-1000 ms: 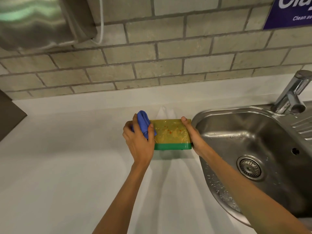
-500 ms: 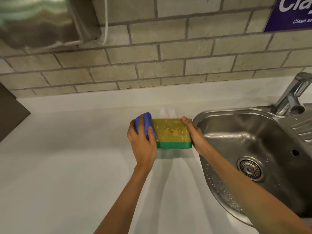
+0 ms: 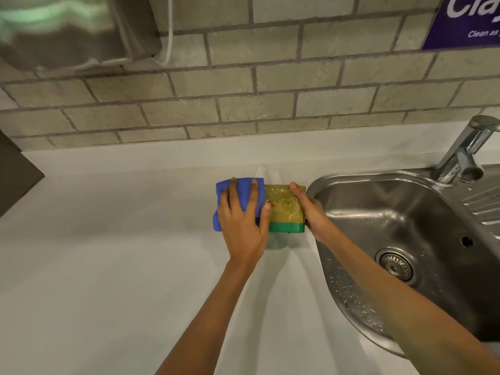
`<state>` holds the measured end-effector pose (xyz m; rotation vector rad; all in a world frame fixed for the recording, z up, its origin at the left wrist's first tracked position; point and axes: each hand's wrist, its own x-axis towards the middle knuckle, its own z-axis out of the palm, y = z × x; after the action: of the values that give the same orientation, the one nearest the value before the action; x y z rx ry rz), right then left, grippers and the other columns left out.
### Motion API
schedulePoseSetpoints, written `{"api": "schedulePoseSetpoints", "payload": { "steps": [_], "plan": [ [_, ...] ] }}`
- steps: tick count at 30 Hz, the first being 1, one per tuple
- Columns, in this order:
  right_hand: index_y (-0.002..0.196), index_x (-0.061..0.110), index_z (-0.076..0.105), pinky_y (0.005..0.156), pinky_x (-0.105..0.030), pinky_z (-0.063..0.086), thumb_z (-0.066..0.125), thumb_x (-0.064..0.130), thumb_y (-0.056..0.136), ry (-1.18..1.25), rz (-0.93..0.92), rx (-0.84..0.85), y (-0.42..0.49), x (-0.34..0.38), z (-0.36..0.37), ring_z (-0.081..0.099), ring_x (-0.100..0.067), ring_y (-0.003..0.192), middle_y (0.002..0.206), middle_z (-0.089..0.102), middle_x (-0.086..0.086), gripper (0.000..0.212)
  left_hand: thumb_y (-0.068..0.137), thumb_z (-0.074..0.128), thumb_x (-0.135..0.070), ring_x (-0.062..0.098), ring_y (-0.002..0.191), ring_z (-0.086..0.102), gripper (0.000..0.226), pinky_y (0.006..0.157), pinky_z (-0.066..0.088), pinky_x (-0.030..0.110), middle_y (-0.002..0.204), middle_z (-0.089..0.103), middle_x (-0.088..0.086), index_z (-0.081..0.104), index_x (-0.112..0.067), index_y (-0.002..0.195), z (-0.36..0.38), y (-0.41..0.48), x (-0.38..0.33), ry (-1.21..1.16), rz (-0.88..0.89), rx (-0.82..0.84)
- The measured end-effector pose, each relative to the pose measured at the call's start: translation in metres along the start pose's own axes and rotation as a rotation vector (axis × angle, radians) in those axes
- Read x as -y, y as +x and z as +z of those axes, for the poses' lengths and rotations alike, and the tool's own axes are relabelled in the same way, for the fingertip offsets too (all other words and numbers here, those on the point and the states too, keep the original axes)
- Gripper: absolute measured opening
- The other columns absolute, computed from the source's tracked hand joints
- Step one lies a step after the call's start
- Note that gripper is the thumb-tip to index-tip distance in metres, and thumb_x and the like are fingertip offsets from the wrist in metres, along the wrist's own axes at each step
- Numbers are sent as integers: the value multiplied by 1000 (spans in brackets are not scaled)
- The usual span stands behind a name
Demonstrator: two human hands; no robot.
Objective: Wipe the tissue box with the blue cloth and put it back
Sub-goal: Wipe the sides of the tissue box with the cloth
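The tissue box point(image 3: 285, 209) is yellow-green with a green bottom band and a shiny plastic wrap. It stands on the white counter point(image 3: 108, 266) just left of the sink. A white tissue point(image 3: 266, 171) pokes out behind its top. My left hand point(image 3: 243, 223) presses the blue cloth point(image 3: 243, 190) flat over the box's left end, fingers spread on the cloth. My right hand point(image 3: 311, 212) grips the box's right end, thumb on its top edge.
A steel sink point(image 3: 405, 226) with a drain and water drops lies right of the box, with a chrome tap point(image 3: 465, 150) behind it. A brick wall rises at the back. A steel dispenser point(image 3: 67, 31) hangs upper left. A dark panel edge point(image 3: 16, 174) shows at the left.
The blue cloth was bunched in my left hand at the box's top left; now it is spread wider over the left end and side. The box and right hand stayed put.
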<state>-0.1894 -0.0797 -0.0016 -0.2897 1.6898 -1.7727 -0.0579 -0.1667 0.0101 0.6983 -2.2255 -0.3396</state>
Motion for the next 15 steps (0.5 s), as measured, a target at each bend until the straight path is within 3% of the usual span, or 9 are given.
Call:
{"api": "schedulePoseSetpoints", "payload": {
  "steps": [4, 7, 11, 15],
  "plan": [
    [112, 13, 60, 74, -26, 53, 58, 54, 79, -14, 7, 1, 2, 1, -1, 68, -16, 90, 98, 70, -3, 53, 98, 24, -43, 40, 130, 39, 52, 102, 40, 47, 141, 46, 24, 57, -18, 130, -3, -25, 22, 28, 120, -11],
    [113, 13, 58, 70, -23, 52, 57, 53, 79, -24, 10, -7, 1, 1, 0, 67, -13, 87, 96, 69, -2, 53, 97, 36, -36, 44, 131, 35, 43, 102, 41, 48, 145, 38, 26, 55, -20, 132, -4, -15, 29, -24, -9, -28],
    [115, 11, 58, 72, -24, 52, 58, 54, 78, -23, 7, -31, 1, 1, 1, 66, -18, 93, 103, 68, -5, 57, 93, 49, -22, 44, 124, 43, 40, 94, 46, 50, 141, 43, 26, 54, -22, 133, 7, 15, 8, -16, -144, -51],
    [120, 9, 56, 80, -28, 52, 59, 51, 80, -14, -1, -36, 4, -1, 0, 66, -20, 95, 108, 68, -8, 58, 92, 47, -28, 44, 120, 48, 41, 93, 47, 46, 138, 47, 25, 56, -22, 131, 6, -2, 15, 71, 32, -57]
  ]
}}
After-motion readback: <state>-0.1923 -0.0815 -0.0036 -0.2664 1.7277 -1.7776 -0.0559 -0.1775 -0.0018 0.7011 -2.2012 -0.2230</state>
